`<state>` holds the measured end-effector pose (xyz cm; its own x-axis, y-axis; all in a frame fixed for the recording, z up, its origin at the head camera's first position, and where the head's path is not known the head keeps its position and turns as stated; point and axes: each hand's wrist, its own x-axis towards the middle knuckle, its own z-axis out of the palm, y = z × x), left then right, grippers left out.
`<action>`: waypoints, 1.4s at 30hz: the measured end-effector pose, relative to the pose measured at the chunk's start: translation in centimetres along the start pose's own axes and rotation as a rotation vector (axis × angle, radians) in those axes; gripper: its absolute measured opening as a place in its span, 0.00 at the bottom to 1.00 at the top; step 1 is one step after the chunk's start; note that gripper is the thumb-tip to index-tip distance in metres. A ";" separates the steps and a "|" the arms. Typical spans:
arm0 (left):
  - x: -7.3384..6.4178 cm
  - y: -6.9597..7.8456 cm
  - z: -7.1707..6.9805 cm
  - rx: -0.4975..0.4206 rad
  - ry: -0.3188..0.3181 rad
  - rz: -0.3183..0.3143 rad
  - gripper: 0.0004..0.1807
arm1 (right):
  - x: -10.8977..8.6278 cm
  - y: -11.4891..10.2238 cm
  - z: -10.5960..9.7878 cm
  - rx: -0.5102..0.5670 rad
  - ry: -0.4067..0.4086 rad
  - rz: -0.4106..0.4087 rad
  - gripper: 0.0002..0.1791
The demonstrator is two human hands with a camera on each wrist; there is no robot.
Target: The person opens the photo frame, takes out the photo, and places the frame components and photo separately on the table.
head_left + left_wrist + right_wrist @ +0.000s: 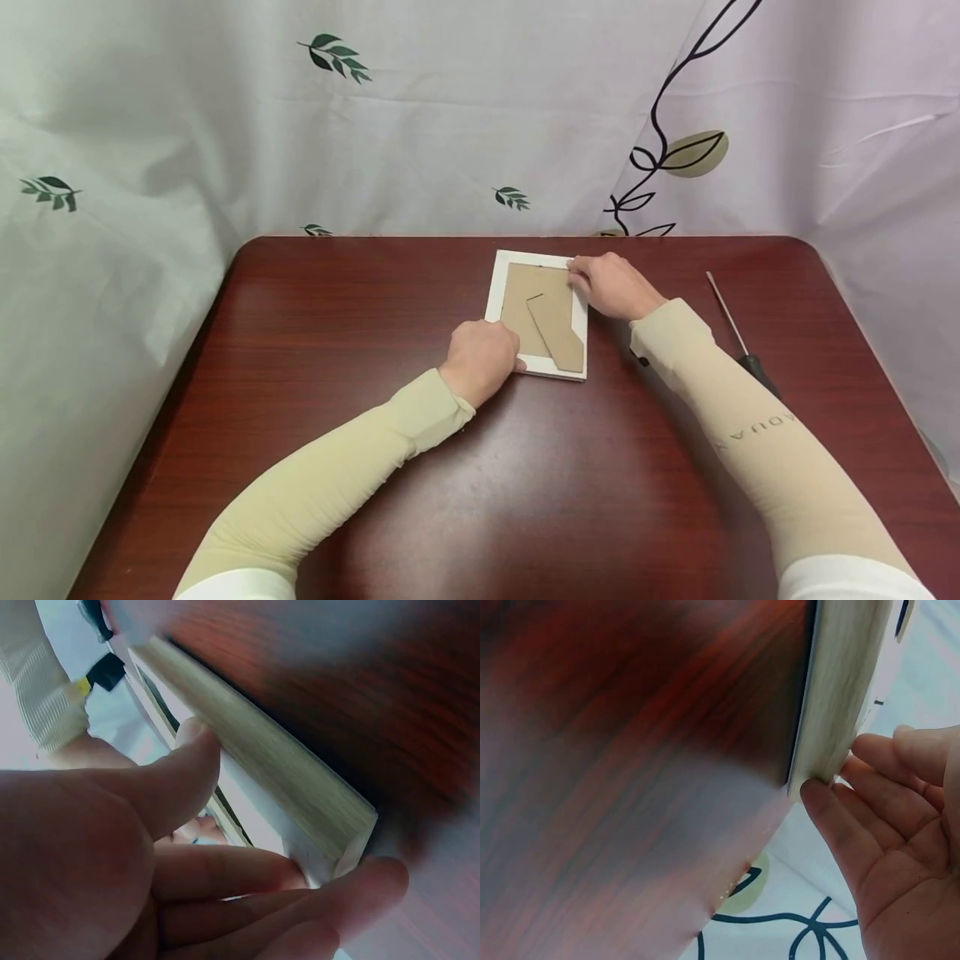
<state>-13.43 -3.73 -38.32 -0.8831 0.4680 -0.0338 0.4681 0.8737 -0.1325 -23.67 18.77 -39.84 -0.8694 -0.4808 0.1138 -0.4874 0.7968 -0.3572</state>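
A white picture frame [492, 293] lies back side up on the table, showing its brown backing board [517, 312] and slanted easel stand [558, 333]. My left hand [482, 354] grips the near left corner. In the left wrist view its thumb [196, 746] presses the pale wood-toned side, while the fingers [360, 892] bend around the corner. At the far right corner, my right hand [613, 283] holds the frame. Its curved fingers [840, 825] touch that corner in the right wrist view; their grip on top is partly hidden.
A screwdriver [727, 312] with a black handle lies to the right, beside my right forearm. Under everything is a dark red wooden table [337, 333]. A pale curtain [420, 125] with leaf prints hangs behind its far edge.
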 end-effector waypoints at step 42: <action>-3.0 -3.9 1.9 -0.175 0.148 0.294 0.33 | 3.5 -0.7 -0.3 0.091 -0.080 0.275 0.27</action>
<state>-12.68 -8.80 -39.57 -0.7019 0.7052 0.0997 0.7107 0.7027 0.0331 -26.33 16.62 -38.91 -0.9568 -0.2819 -0.0706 -0.2224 0.8666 -0.4467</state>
